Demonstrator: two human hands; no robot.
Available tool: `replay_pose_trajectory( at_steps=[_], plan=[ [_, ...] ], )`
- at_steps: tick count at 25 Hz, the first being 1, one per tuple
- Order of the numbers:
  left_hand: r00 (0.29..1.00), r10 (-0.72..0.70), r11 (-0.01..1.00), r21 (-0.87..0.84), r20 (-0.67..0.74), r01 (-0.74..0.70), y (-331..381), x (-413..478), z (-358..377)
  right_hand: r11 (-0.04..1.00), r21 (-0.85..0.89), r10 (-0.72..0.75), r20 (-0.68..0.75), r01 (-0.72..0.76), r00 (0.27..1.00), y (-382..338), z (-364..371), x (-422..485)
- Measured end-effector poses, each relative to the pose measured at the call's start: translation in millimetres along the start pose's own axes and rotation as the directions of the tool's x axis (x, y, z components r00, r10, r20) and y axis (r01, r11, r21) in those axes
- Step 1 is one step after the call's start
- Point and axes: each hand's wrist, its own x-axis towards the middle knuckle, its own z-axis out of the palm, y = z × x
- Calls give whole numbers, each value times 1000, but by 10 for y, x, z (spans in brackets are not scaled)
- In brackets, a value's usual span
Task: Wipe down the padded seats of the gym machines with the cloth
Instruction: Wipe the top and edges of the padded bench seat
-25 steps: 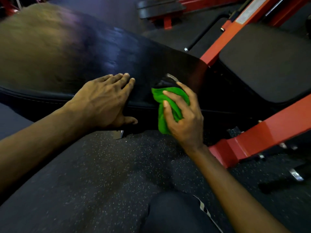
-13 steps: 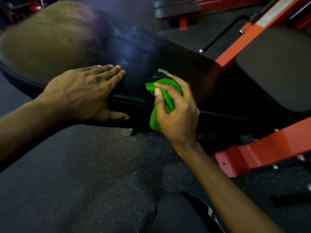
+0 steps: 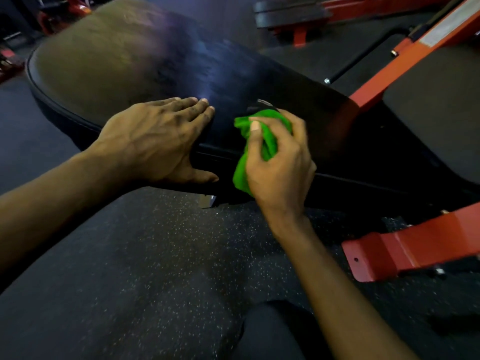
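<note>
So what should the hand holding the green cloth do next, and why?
Probably sweep the bunched green cloth up across the black padded seat, away from the near edge. The right hand grips it right at that edge, while the left hand rests flat on the pad beside it.

Bunched green cloth (image 3: 262,141) against near edge of long black padded seat (image 3: 145,61).

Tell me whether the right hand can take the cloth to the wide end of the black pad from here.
Probably, though not straight across: the left hand lies flat on the pad between the cloth and that end. The pad beyond its fingertips looks free.
</note>
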Motion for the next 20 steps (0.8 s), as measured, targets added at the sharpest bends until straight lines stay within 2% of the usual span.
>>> replay_pose_trajectory(
  at_steps=[3,5,8,10,12,16,18,20],
  plan=[
    [1000,3,1000,-10,15,-3,-15,-3,0,996,17,-93,89,92,992,-12,-58,-25],
    [999,13,1000,-16,41,-12,-24,3,-13,996,-2,-86,103,87,991,279,-262,-19],
    [997,12,999,-37,74,-10,-99,-37,-68,994,-76,76,29,-73,997,630,-491,66],
    [998,0,999,-49,64,4,-232,-145,-120,984,-81,157,-27,-159,987,560,-410,112],
    [1000,-5,999,-42,-28,3,-343,-267,-137,991,-55,125,-2,-125,992,234,-198,139],
    [990,5,1000,1,-142,-4,-356,-341,-21,999,4,-42,171,42,984,-333,75,88],
    [986,8,1000,15,-168,-6,-334,-326,-9,998,48,-57,171,50,984,-214,-35,85],
    [983,13,1000,28,-185,-8,-336,-332,-17,1000,5,-27,124,27,992,94,-236,113]
  ],
)
